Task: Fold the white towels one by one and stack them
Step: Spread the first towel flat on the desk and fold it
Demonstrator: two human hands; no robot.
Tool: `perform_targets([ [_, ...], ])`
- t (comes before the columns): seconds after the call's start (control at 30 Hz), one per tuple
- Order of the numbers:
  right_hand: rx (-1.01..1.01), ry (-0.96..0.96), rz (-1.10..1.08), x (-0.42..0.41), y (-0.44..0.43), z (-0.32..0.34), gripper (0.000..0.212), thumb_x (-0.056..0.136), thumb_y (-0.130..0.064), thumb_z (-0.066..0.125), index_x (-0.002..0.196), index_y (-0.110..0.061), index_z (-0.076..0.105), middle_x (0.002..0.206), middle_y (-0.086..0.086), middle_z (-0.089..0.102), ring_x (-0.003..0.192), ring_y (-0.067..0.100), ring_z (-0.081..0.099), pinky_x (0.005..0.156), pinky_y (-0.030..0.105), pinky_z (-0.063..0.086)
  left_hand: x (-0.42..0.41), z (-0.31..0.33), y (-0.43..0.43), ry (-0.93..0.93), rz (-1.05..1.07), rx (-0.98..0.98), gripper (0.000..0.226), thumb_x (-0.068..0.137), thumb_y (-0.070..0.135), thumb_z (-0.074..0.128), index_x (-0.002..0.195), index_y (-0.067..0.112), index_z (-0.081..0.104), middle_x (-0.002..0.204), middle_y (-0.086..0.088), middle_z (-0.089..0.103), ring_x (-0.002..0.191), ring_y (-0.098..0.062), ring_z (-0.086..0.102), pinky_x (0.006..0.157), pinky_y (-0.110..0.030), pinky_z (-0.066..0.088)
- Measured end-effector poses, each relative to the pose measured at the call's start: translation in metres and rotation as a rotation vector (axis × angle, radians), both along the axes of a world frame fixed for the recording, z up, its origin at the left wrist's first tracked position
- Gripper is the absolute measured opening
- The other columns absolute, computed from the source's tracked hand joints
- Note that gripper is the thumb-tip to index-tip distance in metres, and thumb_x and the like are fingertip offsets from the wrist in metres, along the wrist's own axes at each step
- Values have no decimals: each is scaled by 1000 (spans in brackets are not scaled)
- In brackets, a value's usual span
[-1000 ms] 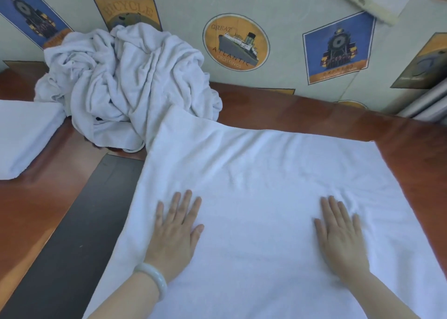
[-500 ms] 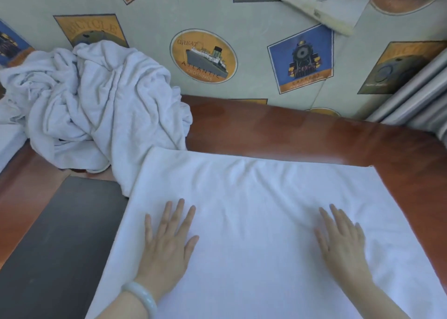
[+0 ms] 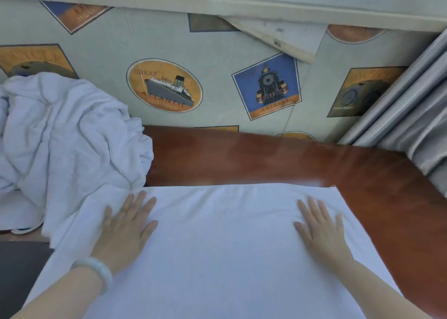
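Left hand (image 3: 123,229), right hand (image 3: 321,231) slid up towel (image 3: 225,251); wooden table (image 3: 266,159), wallpaper (image 3: 217,76).

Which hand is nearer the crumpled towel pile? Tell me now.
Left. The left hand lies flat on the spread towel beside the crumpled towel pile; the right hand presses the towel's right side, well apart from it.

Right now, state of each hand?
Left hand: open, flat on the spread towel.
Right hand: open, flat on the same towel.
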State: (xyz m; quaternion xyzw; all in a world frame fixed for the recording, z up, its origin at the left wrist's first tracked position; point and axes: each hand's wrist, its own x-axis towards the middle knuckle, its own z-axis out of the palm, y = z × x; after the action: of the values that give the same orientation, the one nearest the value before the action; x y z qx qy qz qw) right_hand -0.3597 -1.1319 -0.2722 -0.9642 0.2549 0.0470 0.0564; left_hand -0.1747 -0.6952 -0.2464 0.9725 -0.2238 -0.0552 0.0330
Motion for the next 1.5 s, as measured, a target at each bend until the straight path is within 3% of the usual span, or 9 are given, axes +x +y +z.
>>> perform_targets([
  [0.13, -11, 0, 31, -4, -17, -4, 62, 91, -68, 12, 147, -52, -9, 156, -21, -19, 149, 7, -14, 119, 48, -7, 15, -15, 4, 45, 124, 71, 88, 70, 73, -15, 151, 40, -11, 156, 17, -26, 151, -21, -11, 116, -60, 0],
  [0.3, -85, -268, -89, 24, -16, 19, 58, 97, -52, 31, 134, -17, 59, 136, 10, 60, 128, 32, 54, 102, 57, 35, 1, 7, -38, -29, -28, 29, 89, 92, 62, -10, 149, 16, 42, 160, -5, 26, 147, -34, 24, 116, -61, 17],
  [0.5, -88, 48, -176, 38, -27, 2, 73, 88, -71, 7, 155, -40, 8, 165, -9, 6, 151, 23, 3, 113, 64, 12, 0, -21, -108, 21, -14, 56, 77, 80, 65, -15, 154, 44, -3, 164, 8, -12, 150, -28, -13, 113, -68, -4],
  [0.63, 61, -4, -218, 34, -56, 13, 56, 100, -59, 29, 153, -42, 20, 162, -20, 15, 151, 11, 4, 113, 66, 6, 3, -22, -104, -16, -34, 72, 85, 83, 70, -20, 154, 41, 17, 165, 4, 9, 151, -31, 6, 111, -72, 7],
  [0.8, 95, -100, -234, 44, -79, 24, 44, 107, -28, 29, 150, -21, 33, 154, 7, 38, 147, 12, 25, 120, 52, 9, 1, -17, -109, 25, -28, 73, 90, 80, 69, -24, 155, 38, 16, 164, 6, 7, 152, -28, 6, 112, -71, 7],
  [1.03, -68, 19, -152, 44, -72, 17, 67, 102, -55, 21, 158, -19, 15, 166, -2, 9, 152, 19, 5, 117, 62, 11, 3, -22, -109, 11, 5, 97, 81, 76, 71, -22, 152, 45, -10, 162, 13, -18, 150, -22, -15, 115, -65, -2],
  [1.13, -111, -116, -67, 30, -21, 26, 74, 95, -59, 15, 154, -17, 30, 162, 7, 23, 149, 34, 19, 113, 68, 11, 4, -21, -109, 5, 8, 91, 72, 84, 67, -9, 153, 45, -7, 163, 12, -14, 151, -21, -13, 115, -65, -2],
  [1.33, 27, 84, -28, -40, 64, 7, 74, 88, -70, -7, 154, -37, -14, 162, -12, -22, 148, 20, -25, 116, 59, -13, -23, -6, -103, -15, -34, 14, 62, 100, 58, 9, 157, 35, 6, 165, 1, -7, 152, -25, -6, 116, -63, 0],
  [1.5, -3, -17, -19, -39, 38, 6, 73, 91, -64, 1, 157, -34, -2, 165, -8, -7, 151, 19, -15, 118, 59, -7, -67, -2, -14, -23, 230, -12, 76, 90, 61, 7, 156, 27, 18, 165, -3, 9, 151, -30, 6, 116, -64, 7],
])
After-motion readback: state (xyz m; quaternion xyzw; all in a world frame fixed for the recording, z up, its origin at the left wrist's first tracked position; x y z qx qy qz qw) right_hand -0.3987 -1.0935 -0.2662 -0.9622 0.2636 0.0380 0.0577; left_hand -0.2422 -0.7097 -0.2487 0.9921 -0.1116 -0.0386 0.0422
